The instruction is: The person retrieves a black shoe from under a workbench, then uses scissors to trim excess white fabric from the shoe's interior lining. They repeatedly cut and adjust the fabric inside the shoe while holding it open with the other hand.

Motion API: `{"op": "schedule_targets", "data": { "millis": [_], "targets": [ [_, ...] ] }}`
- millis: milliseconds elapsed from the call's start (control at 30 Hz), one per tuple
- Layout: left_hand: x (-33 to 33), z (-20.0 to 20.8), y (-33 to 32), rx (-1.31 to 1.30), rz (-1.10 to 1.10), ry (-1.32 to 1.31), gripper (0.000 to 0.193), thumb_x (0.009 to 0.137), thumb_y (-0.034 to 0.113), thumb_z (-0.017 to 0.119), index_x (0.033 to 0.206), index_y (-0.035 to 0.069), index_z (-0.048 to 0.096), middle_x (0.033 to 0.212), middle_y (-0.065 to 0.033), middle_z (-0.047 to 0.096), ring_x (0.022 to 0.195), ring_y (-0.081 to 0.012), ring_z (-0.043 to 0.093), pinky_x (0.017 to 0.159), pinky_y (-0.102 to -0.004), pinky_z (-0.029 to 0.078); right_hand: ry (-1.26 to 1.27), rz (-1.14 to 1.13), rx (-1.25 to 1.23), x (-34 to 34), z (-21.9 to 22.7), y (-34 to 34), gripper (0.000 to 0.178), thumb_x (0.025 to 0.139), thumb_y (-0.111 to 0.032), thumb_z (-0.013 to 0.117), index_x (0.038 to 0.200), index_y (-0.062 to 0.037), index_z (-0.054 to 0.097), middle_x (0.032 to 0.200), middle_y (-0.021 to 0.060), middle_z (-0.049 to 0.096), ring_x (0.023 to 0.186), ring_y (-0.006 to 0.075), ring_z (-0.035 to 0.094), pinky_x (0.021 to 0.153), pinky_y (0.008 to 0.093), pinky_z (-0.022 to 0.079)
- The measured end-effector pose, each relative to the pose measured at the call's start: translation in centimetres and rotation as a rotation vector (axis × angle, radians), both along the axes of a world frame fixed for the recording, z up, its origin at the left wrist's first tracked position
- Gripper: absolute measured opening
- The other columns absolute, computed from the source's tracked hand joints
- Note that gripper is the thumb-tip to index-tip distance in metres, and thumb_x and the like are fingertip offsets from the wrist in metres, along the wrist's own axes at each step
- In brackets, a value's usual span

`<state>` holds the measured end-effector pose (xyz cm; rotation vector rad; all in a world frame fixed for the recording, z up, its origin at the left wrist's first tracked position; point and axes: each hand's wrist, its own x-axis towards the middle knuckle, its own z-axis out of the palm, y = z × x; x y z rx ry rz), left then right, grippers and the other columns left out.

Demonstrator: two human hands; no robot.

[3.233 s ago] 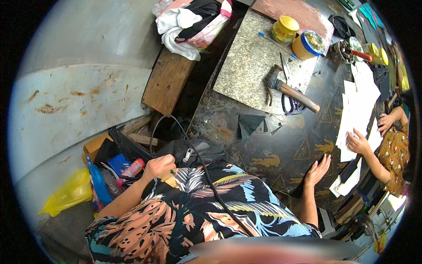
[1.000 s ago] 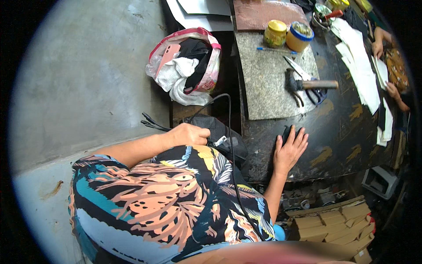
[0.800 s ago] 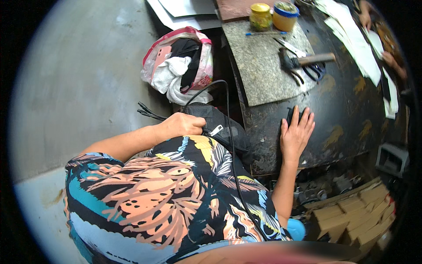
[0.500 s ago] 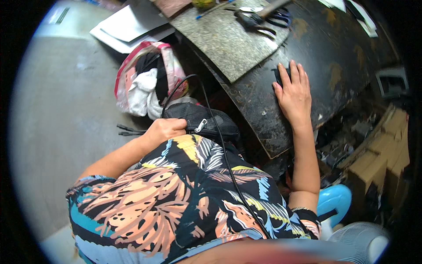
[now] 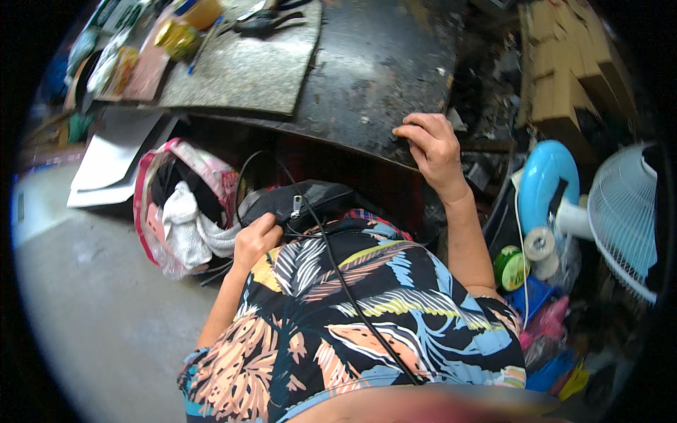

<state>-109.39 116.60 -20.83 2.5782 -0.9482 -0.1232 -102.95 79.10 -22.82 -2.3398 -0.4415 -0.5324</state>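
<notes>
My right hand [image 5: 434, 148] is above the near right edge of the dark worktable [image 5: 367, 84], fingers curled and thumb pressed to the fingertips. A speck of something dark shows at the fingertips, too small to name. Close to my body, my left hand [image 5: 257, 243] is closed beside a black mesh bag [image 5: 314, 201] with a silvery zip pull [image 5: 297, 206]. Thin dark cords show on both sides of that hand, but what its fingers grip is hidden. A black cable [image 5: 338, 271] loops over the bag and runs down across my patterned shirt.
A pink-and-clear bag [image 5: 144, 211] with white cloth stands left, below white sheets [image 5: 116, 155]. On the table lie a speckled board [image 5: 247, 67], a dark-headed tool [image 5: 264, 25] and a yellow packet [image 5: 176, 39]. Right are a white fan [image 5: 624, 211], blue ring [image 5: 550, 176] and cardboard [image 5: 564, 77].
The view has turned to the right. My right hand has left its flat place on a dark piece on the table and come to the near edge, fingers now pinched. My left hand stays closed by the bag.
</notes>
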Motion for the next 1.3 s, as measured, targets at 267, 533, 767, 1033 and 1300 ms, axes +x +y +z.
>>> {"op": "schedule_targets", "data": {
  "millis": [267,533,767,1033,1300],
  "targets": [
    [1.1,-0.9,-0.7,-0.047,-0.022,-0.005,0.019,0.066,0.016,0.068,0.071,0.005,0.054,0.077,-0.0097,0.047,0.068,-0.0278,0.06,0.057,-0.0384,0.048,0.354,-0.488,-0.095,-8.6,-5.7,-6.2,0.029,0.082,-0.001,0.067,0.109,-0.0102,0.071,0.102,0.0108,0.065,0.099,0.0315,0.061,0.087,0.0421,0.049],
    [1.4,-1.3,-1.2,-0.033,-0.017,-0.041,0.019,0.063,0.014,0.069,0.071,0.005,0.054,0.078,-0.0102,0.047,0.068,-0.0281,0.061,0.058,-0.039,0.049,0.972,-0.344,-0.429,-13.3,-15.8,-4.6,0.059,0.082,-0.027,0.075,0.138,-0.0196,0.059,0.153,0.0137,0.042,0.144,0.036,0.032,0.117,0.0543,0.028],
    [2.1,-0.8,-1.5,-0.021,0.007,-0.045,0.022,0.059,0.013,0.07,0.068,0.005,0.052,0.078,-0.0106,0.047,0.07,-0.0283,0.06,0.061,-0.0401,0.051,0.851,-0.001,-0.18,-11.2,-17.9,2.1,0.037,0.086,-0.022,0.062,0.121,-0.0104,0.069,0.128,0.0201,0.063,0.123,0.0376,0.056,0.103,0.0452,0.045],
    [3.0,-0.4,-1.2,0.03,0.004,0.091,0.018,0.064,0.012,0.07,0.072,0.003,0.056,0.082,-0.0112,0.05,0.076,-0.0289,0.062,0.066,-0.0401,0.053,1.337,-0.026,0.308,-13.6,-15.2,-0.1,0.037,0.093,-0.027,0.054,0.12,-0.0048,0.065,0.106,0.027,0.068,0.103,0.0439,0.065,0.089,0.0487,0.051],
    [2.6,-0.2,-0.1,0.02,0.039,0.139,0.016,0.066,0.012,0.069,0.072,0.002,0.058,0.083,-0.0129,0.052,0.075,-0.0317,0.062,0.066,-0.0426,0.053,1.225,0.25,-0.04,-6.7,-7.7,2.7,0.039,0.094,-0.029,0.059,0.126,-0.007,0.065,0.117,0.0215,0.068,0.109,0.0385,0.065,0.092,0.0432,0.051]
  ]
}}
